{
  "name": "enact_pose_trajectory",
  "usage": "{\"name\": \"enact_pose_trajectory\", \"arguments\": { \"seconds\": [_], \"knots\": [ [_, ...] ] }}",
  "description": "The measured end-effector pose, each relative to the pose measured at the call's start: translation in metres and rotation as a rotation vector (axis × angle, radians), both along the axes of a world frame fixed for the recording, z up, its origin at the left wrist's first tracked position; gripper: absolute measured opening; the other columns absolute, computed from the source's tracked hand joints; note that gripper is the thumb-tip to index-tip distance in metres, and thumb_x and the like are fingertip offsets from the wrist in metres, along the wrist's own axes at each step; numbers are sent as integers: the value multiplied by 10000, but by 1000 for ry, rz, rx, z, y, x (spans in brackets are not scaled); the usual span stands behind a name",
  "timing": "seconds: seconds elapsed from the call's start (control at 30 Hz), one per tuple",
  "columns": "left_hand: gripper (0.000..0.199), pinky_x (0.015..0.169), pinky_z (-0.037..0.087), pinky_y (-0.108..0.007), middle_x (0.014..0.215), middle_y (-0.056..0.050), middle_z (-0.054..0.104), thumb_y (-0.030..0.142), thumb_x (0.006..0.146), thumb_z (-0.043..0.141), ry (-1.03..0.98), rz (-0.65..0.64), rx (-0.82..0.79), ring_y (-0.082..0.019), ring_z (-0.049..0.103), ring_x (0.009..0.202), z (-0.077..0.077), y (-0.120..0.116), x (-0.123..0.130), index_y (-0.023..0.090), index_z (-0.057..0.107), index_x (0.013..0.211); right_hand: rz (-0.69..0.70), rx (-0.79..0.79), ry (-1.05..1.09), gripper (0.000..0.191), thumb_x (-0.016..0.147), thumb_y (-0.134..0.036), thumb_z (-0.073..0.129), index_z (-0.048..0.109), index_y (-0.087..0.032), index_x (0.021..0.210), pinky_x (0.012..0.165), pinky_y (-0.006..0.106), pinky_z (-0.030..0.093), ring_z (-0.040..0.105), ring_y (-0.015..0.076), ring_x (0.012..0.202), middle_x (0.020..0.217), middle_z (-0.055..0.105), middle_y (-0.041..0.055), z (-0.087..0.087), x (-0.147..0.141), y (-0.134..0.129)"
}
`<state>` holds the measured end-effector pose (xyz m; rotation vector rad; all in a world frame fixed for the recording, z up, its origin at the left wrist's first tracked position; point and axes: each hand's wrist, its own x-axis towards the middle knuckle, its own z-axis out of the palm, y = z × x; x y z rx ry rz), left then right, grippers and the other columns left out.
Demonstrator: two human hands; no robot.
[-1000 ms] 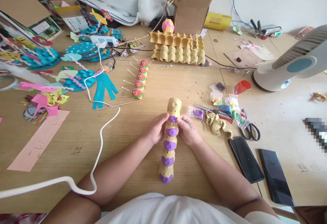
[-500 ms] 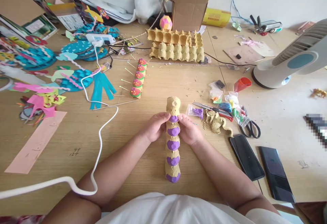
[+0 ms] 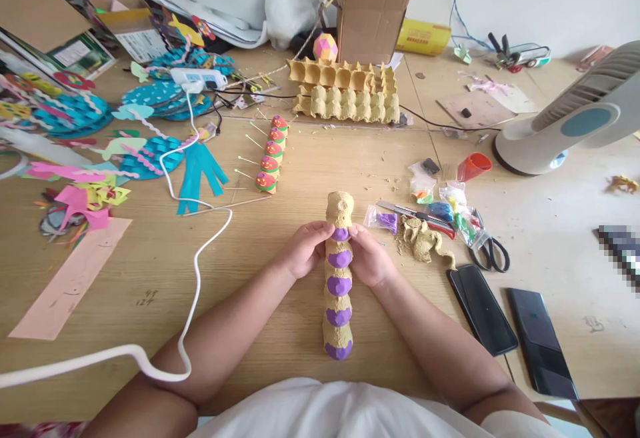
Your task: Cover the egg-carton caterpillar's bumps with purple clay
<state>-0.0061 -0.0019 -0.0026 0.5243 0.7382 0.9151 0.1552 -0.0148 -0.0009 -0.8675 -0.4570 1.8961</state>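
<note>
A strip of egg carton cups (image 3: pixel 339 301) stands lengthwise in front of me, with purple clay pressed onto several of its bumps; the farthest cup is bare. My left hand (image 3: pixel 306 251) grips its left side near the far end, thumb at the edge of a purple patch. On the opposite side my right hand (image 3: pixel 370 256) holds the same strip, its thumb on that patch too. The undersides of both hands' fingers are hidden. A small bag of purple clay (image 3: pixel 381 219) lies just beyond my right hand.
Behind sit a finished-looking caterpillar (image 3: pixel 271 155) with pins and egg cartons (image 3: pixel 350 95). To the right lie a utility knife (image 3: pixel 415 213), scissors (image 3: pixel 490 251), torn carton scraps (image 3: pixel 423 238), phones (image 3: pixel 483 308) and a fan (image 3: pixel 560 118). A white cable (image 3: pixel 196 271) crosses the left side.
Almost nothing differs. Both hands keep the same hold on the strip; the whole view has shifted very slightly.
</note>
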Motion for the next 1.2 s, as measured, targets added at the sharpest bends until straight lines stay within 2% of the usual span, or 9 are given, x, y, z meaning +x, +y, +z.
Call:
{"name": "enact_pose_trajectory", "arguments": {
  "seconds": [0.13, 0.47, 0.77, 0.9, 1.2],
  "knots": [
    [425, 605, 526, -292, 758, -74, 762, 502, 676, 976, -4, 7, -6, -177, 676, 636, -1, 0, 0, 143, 780, 794, 27, 7, -2, 381, 701, -520, 929, 713, -236, 834, 734, 312, 515, 615, 180, 760, 813, 726, -9, -1, 1, 0],
    [388, 603, 528, -268, 739, -68, 758, 454, 668, 990, -22, 17, -22, -163, 666, 627, 3, 1, 3, 142, 775, 751, 5, -12, -24, 285, 704, -393, 914, 706, -222, 799, 692, 283, 475, 575, 154, 716, 764, 702, -19, 2, 0, -1],
    [417, 590, 531, -279, 727, -64, 744, 485, 668, 982, -19, 7, -32, -168, 660, 612, 0, 1, 1, 144, 756, 753, 48, 18, -18, 366, 655, -462, 963, 734, -216, 802, 693, 285, 481, 572, 151, 690, 746, 707, -18, 0, 1, 1],
    [403, 608, 541, -298, 771, -80, 759, 498, 700, 958, -22, -5, -10, -185, 672, 639, 0, 1, 0, 149, 782, 799, 88, 40, -1, 356, 741, -523, 902, 744, -228, 862, 757, 317, 514, 620, 184, 763, 817, 735, 0, 1, 3, 2],
    [398, 618, 524, -296, 757, -71, 746, 489, 691, 965, -18, 2, -6, -174, 657, 640, 0, 0, 0, 149, 772, 765, 63, 25, 5, 372, 710, -506, 941, 715, -224, 798, 714, 299, 506, 607, 166, 713, 770, 727, -8, -3, 2, 2]
  ]
}}
